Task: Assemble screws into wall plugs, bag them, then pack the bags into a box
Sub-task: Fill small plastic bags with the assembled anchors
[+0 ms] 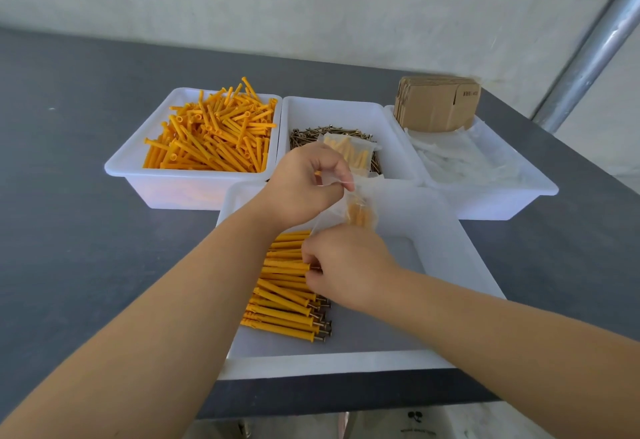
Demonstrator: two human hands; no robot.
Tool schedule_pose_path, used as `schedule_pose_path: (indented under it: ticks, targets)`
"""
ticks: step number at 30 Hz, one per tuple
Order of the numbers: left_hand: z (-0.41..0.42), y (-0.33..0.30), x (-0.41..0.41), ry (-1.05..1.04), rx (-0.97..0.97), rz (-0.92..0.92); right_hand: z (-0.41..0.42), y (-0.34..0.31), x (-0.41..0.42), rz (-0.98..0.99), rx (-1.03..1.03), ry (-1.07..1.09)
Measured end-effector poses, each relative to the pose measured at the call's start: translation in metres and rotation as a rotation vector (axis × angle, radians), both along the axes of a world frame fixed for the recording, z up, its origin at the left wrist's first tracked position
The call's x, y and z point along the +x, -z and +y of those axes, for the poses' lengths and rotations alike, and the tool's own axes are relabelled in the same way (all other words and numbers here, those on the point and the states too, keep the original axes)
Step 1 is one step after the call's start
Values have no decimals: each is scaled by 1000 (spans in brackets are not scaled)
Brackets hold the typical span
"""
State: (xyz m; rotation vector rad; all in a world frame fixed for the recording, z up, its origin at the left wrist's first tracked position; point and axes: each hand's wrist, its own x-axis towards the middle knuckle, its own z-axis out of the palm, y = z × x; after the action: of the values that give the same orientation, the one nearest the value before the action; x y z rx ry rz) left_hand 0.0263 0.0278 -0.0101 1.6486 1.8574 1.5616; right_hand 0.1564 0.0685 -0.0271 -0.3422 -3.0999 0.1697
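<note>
Our right hand (346, 265) curls over assembled plugs (287, 300) in the near tray (450, 265), its grasp hidden; at centre frame our left hand (301, 185) pinches a partly filled bag (356, 210).

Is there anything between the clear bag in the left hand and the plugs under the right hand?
Nothing visible does. The left hand pinches the small clear plastic bag just above the right hand, whose fingers rest on the orange screw-fitted wall plugs.
</note>
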Motion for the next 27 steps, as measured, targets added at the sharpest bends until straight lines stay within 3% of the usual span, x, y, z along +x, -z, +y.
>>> schedule_pose_path:
  ticks: [3, 8, 10, 14, 18, 21, 27]
  targets:
    - [0, 0, 0, 0, -3, 14, 10, 0, 0, 73, -176, 34]
    - [0, -1, 1, -2, -2, 33, 16, 10, -8, 89, -780, 244]
    - [0, -1, 1, -3, -1, 34, 19, 12, -12, 126, -895, 271]
    - [-2, -2, 2, -16, 5, 4, 22, -1, -9, 200, -928, 186]
    - [-2, -5, 3, -26, -3, -53, 52, -54, 22, 47, -825, 5]
    - [0, -4, 2, -14, -11, -38, 92, -97, 48, 100, -819, 109]
    - [0, -4, 3, 10, -26, -2, 149, -136, 48, 428, -793, 310]
